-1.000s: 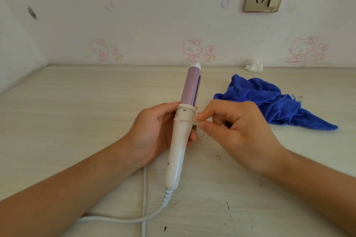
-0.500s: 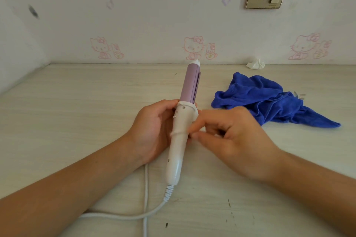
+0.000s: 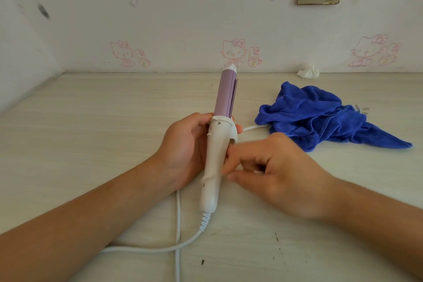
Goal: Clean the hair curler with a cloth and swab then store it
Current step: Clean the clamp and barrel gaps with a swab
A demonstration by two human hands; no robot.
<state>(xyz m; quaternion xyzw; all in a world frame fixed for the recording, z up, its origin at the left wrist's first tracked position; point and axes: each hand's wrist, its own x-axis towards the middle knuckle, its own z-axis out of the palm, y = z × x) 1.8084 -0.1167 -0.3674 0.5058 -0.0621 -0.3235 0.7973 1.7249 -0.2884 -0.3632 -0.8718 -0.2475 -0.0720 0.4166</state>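
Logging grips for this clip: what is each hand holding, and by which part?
The left hand grips the hair curler by its white handle. The right hand is blurred, so it cannot be told.

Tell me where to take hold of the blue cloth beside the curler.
Pinch the raised, bunched folds at the middle of the blue cloth, coming from above with the right hand, which is nearest. The tail toward the right lies flat, and the white cord runs under the left edge, so avoid both.
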